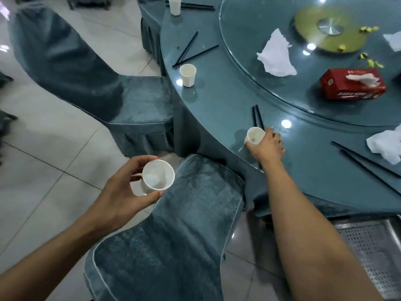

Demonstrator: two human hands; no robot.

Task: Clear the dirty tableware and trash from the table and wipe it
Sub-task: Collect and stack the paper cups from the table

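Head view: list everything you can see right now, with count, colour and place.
paper cups: four, white; two standing on table, one in each hand
chopsticks: black, scattered round table edge
crumpled napkins: three, white; two on turntable, one at right edge
tissue box: one, red, on turntable
yellow scraps: several, on turntable
turntable: one, glass, table centre
table: one, teal cloth
chairs: two, teal covers, beside table
metal tray: one, perforated, lower right
left hand: holds cup over chair
right hand: grips cup on table

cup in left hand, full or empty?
Empty: the white cup in the left hand shows a bare interior, no liquid visible.
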